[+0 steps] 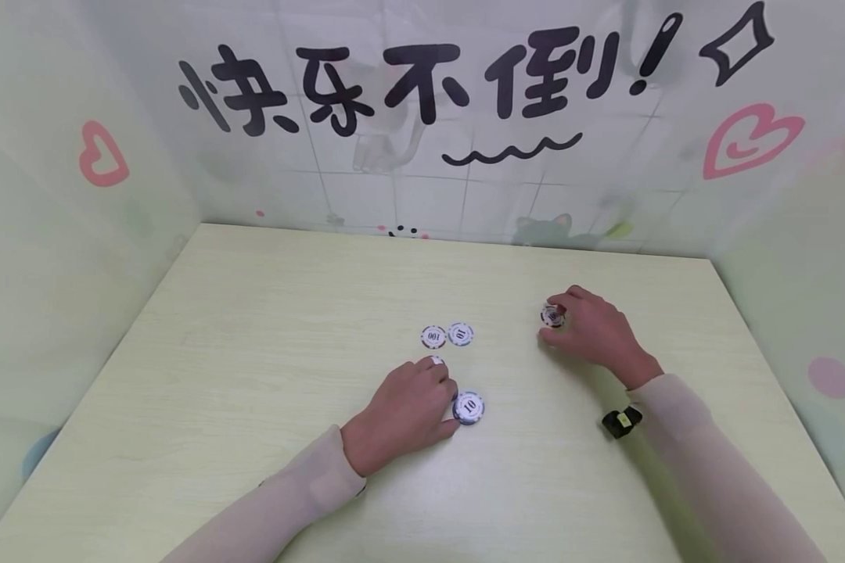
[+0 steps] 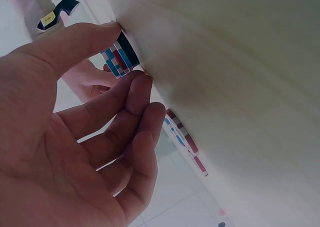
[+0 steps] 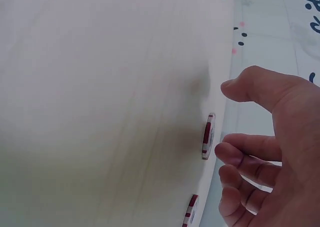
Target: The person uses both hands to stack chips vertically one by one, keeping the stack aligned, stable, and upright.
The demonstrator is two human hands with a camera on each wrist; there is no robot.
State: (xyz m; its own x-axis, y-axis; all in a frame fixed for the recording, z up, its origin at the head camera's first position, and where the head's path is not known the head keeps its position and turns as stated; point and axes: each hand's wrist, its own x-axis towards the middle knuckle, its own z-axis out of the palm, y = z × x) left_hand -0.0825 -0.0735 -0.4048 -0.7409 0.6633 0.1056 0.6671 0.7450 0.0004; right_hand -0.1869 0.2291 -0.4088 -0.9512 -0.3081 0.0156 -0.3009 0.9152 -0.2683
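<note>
My left hand (image 1: 408,407) curls at the left side of a small stack of poker chips (image 1: 469,408). Its thumb and forefinger pinch the edge of the stack, whose top chip is marked 10. Just beyond the knuckles a chip (image 1: 436,360) is mostly hidden by the fingers. My right hand (image 1: 595,328) hovers around a chip with dark red edge marks (image 3: 208,136), thumb and fingers spread on either side of it. In the right wrist view, another red-edged chip (image 3: 191,211) lies beyond the fingers; the hand covers it in the head view.
A chip marked 100 (image 1: 433,337) and a chip marked 10 (image 1: 461,334) lie side by side mid-table. The pale wooden table (image 1: 253,313) meets a printed cloth (image 1: 394,188) at the back. A black strap (image 1: 621,422) hangs by the right sleeve.
</note>
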